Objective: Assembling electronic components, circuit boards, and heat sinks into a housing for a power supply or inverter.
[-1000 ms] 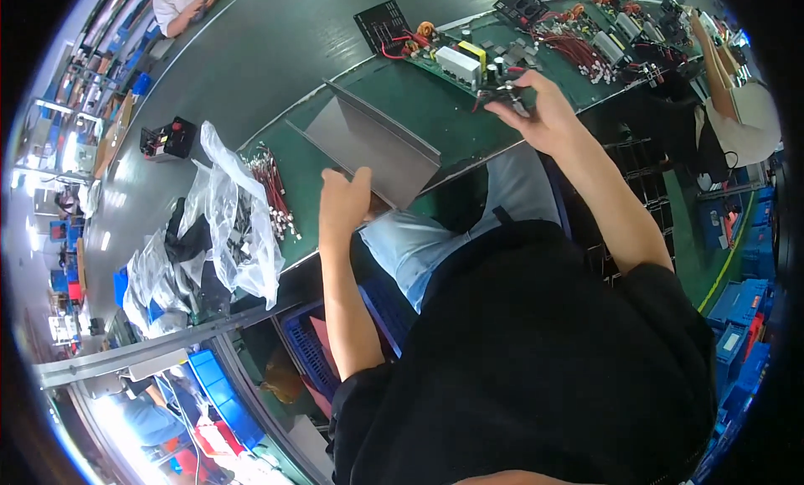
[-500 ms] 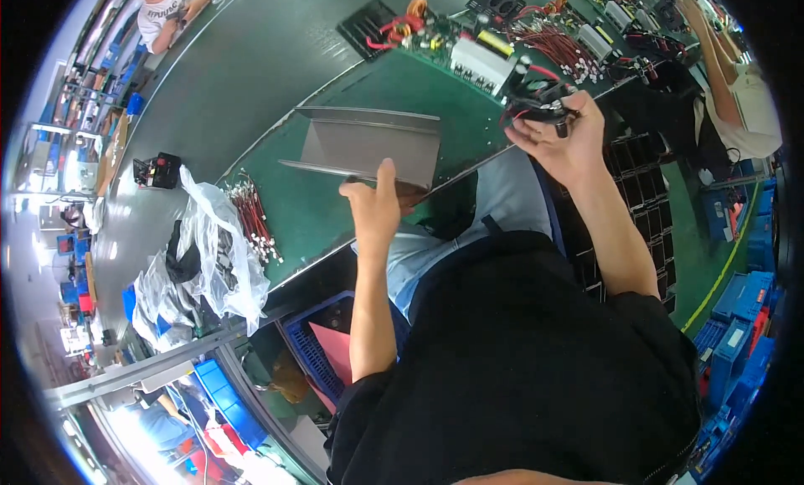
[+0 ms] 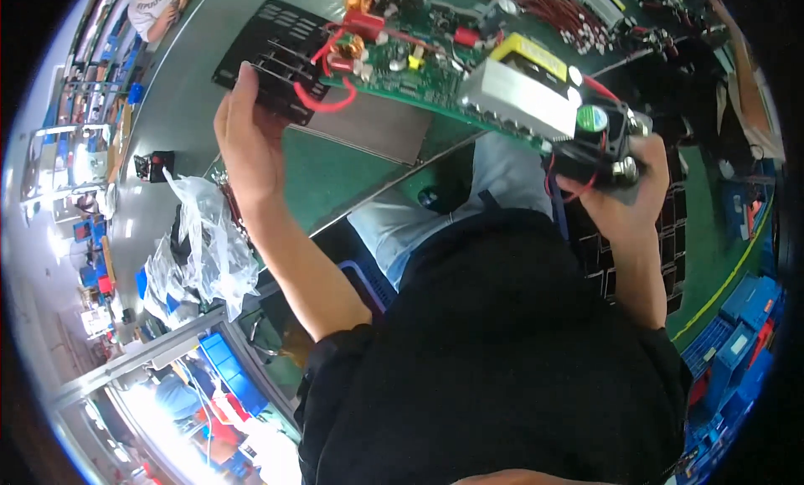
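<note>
Between my two hands is a green circuit board (image 3: 431, 95) with copper coils, a pale metal heat sink and red wires. A black slotted end panel (image 3: 276, 54) is wired to its left end, and my left hand (image 3: 251, 141) grips that panel by its near edge. At the other end, my right hand (image 3: 632, 192) is closed round a black end piece with a small fan (image 3: 595, 125). Under the board, a grey metal channel-shaped housing (image 3: 377, 129) lies on the green mat (image 3: 314, 175), partly hidden by the board.
Clear plastic bags (image 3: 209, 250) lie at the left of the bench, with a small black device (image 3: 155, 166) beyond. Bundled wires (image 3: 553, 12) and more boards sit at the far right. A person (image 3: 152, 7) is across the bench. Blue bins (image 3: 729, 343) stand at lower right.
My left hand has let go of the grey housing and taken hold of the black end panel. The circuit board has come nearer, over the housing; my right hand has moved right.
</note>
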The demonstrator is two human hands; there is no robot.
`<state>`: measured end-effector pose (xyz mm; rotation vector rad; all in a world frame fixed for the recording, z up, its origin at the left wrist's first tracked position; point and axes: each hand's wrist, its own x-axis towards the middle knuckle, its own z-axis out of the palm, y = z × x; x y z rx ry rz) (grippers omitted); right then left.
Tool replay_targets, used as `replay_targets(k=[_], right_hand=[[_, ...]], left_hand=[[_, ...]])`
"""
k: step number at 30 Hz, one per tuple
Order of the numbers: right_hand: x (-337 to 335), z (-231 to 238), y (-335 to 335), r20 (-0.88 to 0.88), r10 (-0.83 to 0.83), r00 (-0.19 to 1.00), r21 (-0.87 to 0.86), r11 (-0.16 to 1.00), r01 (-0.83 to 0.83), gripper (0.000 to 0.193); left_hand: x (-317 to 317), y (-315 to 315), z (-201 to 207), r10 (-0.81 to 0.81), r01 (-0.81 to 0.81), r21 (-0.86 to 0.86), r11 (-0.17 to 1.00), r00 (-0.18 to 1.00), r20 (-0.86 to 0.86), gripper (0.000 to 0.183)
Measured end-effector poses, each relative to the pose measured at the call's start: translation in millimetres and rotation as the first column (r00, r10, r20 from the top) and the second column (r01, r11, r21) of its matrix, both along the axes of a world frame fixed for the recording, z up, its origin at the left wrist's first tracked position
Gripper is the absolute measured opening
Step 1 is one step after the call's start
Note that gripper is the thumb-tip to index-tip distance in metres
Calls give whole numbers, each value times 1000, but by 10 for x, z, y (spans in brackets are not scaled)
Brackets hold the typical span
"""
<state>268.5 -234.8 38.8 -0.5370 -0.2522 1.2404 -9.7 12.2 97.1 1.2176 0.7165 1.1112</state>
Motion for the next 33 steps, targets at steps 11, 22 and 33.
replay_targets(k=[11,22,33], right_hand=[[-432,-517,-955,127,-188,974,-227,950,213,74],[-625,-1054,-939,117,-233,965,-286,923,258,68],[-588,-1117,-939,105,-170,980,-345,918,196,73]], left_hand=[[412,151,-306,-266,267,-16,963,948,-175,26],[431,409,-1020,-615,608,94,788,770,172,39],[-44,1078,-1400,-284,297,697,653,949,-139,56]])
